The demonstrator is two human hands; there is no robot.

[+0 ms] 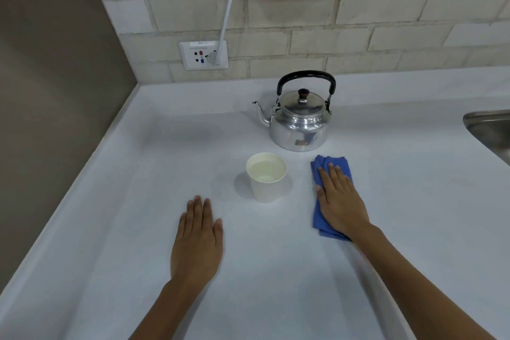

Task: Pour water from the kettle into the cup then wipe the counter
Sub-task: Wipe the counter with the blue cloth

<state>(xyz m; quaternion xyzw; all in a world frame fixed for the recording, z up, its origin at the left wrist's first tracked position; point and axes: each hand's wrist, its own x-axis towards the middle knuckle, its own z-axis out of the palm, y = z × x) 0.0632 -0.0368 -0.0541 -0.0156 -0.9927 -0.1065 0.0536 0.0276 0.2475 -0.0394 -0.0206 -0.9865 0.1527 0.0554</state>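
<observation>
A shiny metal kettle (299, 121) with a black handle stands upright at the back of the white counter (138, 201), its spout pointing left. In front of it, a white paper cup (266, 178) holds water. To the right of the cup lies a folded blue cloth (321, 218). My right hand (340, 201) presses flat on top of the cloth, fingers pointing toward the kettle. My left hand (197, 240) rests palm down on the bare counter, left of and nearer than the cup, holding nothing.
A steel sink (489, 130) edge shows at the far right. A wall socket (203, 55) with a white cable plugged in sits on the tiled back wall. A brown side wall borders the counter on the left.
</observation>
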